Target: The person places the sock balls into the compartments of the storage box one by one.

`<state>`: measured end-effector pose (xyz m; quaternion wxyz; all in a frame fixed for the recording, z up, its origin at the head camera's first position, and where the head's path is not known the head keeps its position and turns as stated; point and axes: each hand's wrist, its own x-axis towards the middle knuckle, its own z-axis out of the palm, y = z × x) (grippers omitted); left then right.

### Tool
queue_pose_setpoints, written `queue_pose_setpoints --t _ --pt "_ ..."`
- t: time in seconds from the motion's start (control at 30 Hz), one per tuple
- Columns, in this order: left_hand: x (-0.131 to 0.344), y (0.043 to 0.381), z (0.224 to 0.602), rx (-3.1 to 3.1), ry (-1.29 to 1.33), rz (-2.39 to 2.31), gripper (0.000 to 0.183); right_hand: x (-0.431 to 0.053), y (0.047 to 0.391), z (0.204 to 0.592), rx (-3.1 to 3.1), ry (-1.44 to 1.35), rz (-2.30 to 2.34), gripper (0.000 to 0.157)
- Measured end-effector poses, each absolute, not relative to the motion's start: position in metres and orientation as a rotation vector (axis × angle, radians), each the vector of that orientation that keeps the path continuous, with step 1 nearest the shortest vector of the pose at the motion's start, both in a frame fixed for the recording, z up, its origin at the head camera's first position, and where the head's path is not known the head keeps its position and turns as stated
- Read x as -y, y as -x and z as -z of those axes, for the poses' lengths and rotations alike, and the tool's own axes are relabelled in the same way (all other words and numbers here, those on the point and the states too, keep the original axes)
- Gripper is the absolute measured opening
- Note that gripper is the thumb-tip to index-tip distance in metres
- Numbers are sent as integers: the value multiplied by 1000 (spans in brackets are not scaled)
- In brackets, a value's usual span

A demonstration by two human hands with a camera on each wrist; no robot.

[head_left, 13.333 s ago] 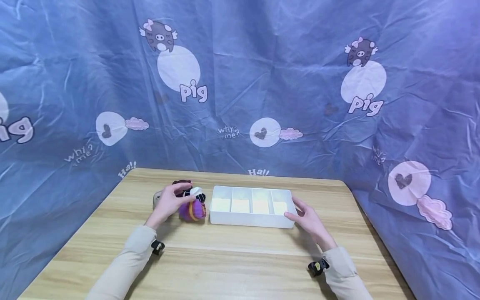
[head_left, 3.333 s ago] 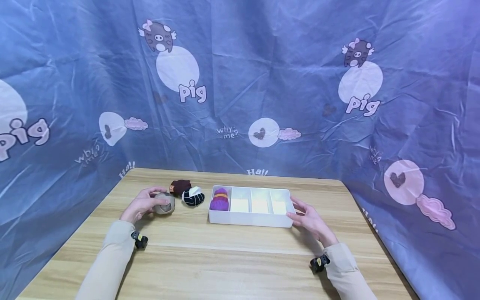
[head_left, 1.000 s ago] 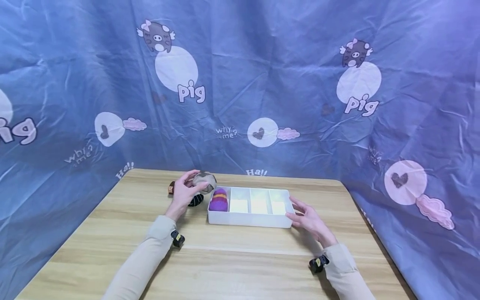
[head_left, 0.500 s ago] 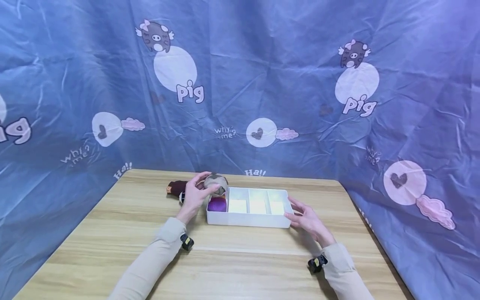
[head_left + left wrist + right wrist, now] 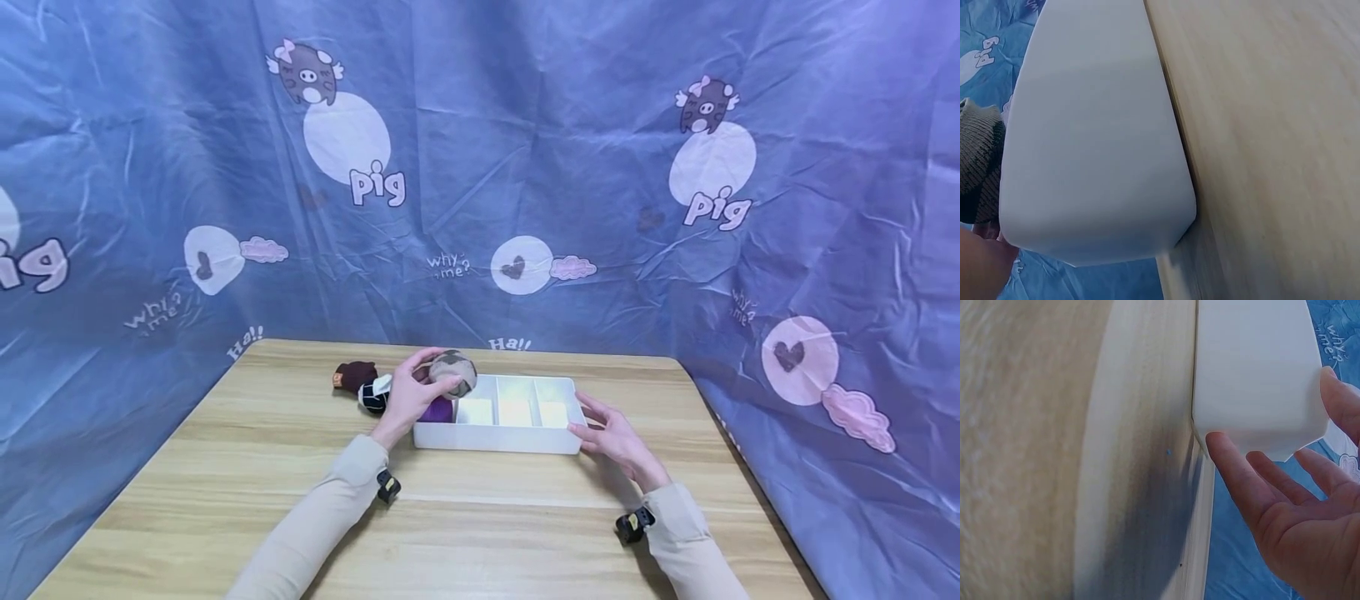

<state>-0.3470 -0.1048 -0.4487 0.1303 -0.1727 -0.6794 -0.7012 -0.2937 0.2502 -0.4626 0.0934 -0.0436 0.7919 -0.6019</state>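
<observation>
My left hand (image 5: 408, 398) pinches a grey-and-dark patterned rolled-up sock (image 5: 453, 374) above the left part of a white divided box (image 5: 498, 438). In the left wrist view, the sock's ribbed knit (image 5: 980, 147) shows beyond the box wall, with a bit of the hand (image 5: 984, 265) below. A purple rolled-up sock (image 5: 437, 412) lies in the leftmost compartment, partly hidden by the hand. My right hand (image 5: 621, 443) holds the box's right end, thumb at the front rim and fingers along the end wall; the right wrist view shows those fingertips (image 5: 1217, 439) touching the end.
Left of the box, a maroon rolled-up sock (image 5: 356, 377) and a black-and-white one (image 5: 373, 395) lie together on the wooden table (image 5: 480, 533). Blue printed cloth (image 5: 465, 167) hangs behind and beside the table.
Over the last second my left hand carries the grey sock rightward, from beside the box to above its left compartments. Earlier, the purple sock went from table into box. The right hand stays put.
</observation>
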Motion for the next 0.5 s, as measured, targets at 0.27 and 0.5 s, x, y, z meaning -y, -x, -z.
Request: queue_pose_setpoints --t 0.27,0.5 --pt "98 347 444 2102 548 1914 56 -251 294 461 -2335 127 1792 78" --pt "90 353 449 2216 568 1692 59 -251 295 463 -2344 119 1785 79"
